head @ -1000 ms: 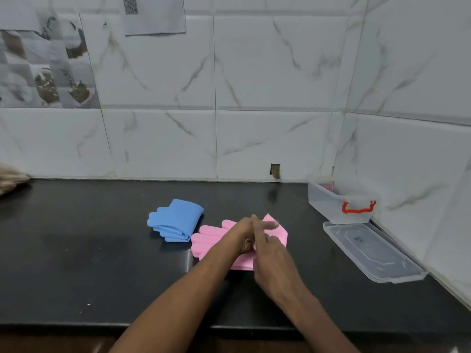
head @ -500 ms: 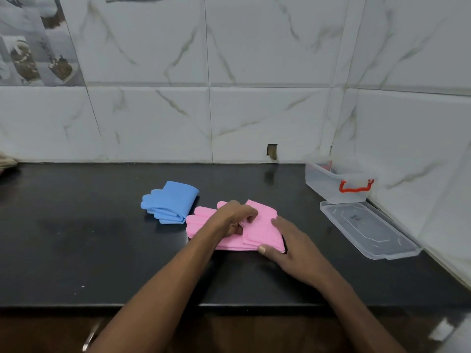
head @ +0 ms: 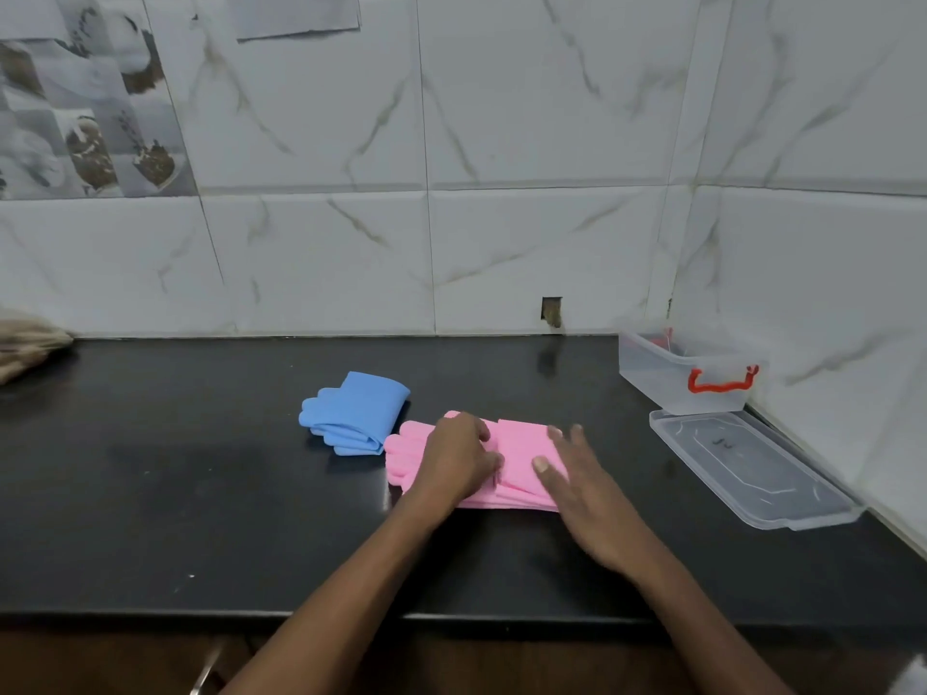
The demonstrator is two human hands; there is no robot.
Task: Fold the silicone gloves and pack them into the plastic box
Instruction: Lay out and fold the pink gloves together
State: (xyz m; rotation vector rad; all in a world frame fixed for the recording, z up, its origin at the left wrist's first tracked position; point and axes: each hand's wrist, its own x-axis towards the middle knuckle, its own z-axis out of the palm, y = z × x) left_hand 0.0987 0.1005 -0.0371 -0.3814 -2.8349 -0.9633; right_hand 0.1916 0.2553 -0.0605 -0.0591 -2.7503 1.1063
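Note:
The pink silicone gloves [head: 521, 451] lie folded in the middle of the black counter [head: 200, 494], fingers pointing left. My left hand [head: 459, 456] presses down on their left half with curled fingers. My right hand [head: 582, 489] lies flat with fingers spread on their right edge. The blue gloves [head: 356, 411] lie folded just to the left and behind, untouched. The clear plastic box [head: 684, 373] with a red handle stands open at the back right corner. Its lid [head: 747, 466] lies flat in front of it.
Tiled walls close off the back and the right side of the counter. A brown cloth-like thing [head: 27, 343] lies at the far left by the wall. The counter's front edge runs just under my forearms.
The cuff end of the pink gloves has been folded over and laid flat. My right hand went from pinching the edge to resting flat on it. The blue gloves stayed put.

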